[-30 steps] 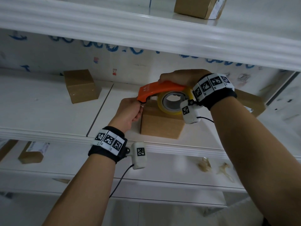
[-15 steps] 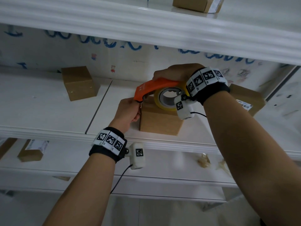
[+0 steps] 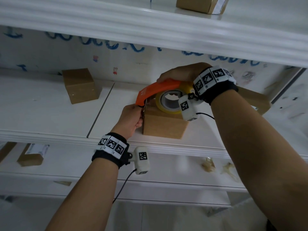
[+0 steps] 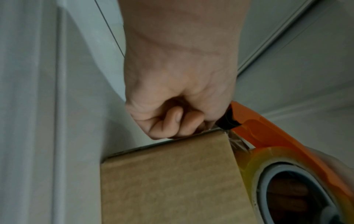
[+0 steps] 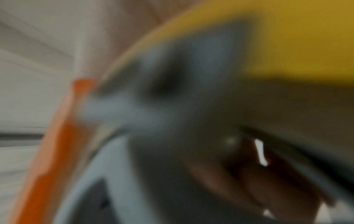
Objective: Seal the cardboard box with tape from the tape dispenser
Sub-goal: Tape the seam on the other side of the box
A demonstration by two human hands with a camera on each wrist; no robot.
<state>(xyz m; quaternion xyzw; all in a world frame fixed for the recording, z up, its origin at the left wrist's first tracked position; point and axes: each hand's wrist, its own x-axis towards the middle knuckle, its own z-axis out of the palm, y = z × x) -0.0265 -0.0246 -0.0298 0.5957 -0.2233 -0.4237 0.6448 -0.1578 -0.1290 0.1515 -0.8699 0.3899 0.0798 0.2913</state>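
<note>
A small cardboard box [image 3: 164, 125] stands near the front of the white middle shelf [image 3: 50, 114]. My right hand [image 3: 181, 74] grips the orange tape dispenser [image 3: 156, 90] from above, and its yellowish tape roll [image 3: 170, 101] rests on the box top. The dispenser's tip sits over the box's upper left edge. My left hand [image 3: 131, 117] is at that edge, fingers curled and pinching the clear tape end. In the left wrist view the left hand [image 4: 178, 98] touches the box [image 4: 168, 178] beside the dispenser [image 4: 268, 136]. The right wrist view is blurred: tape roll [image 5: 287, 37], dispenser [image 5: 57, 151].
Another box [image 3: 80, 85] sits at the back left of the same shelf, and one [image 3: 255, 100] lies behind my right forearm. The upper shelf [image 3: 150, 30] overhangs closely and carries a box [image 3: 201, 4]. The lower shelf holds a labelled box [image 3: 31, 155] and crumpled tape scraps [image 3: 208, 165].
Both hands and the dispenser stay at the box's left top edge. Only the head view has shifted a little.
</note>
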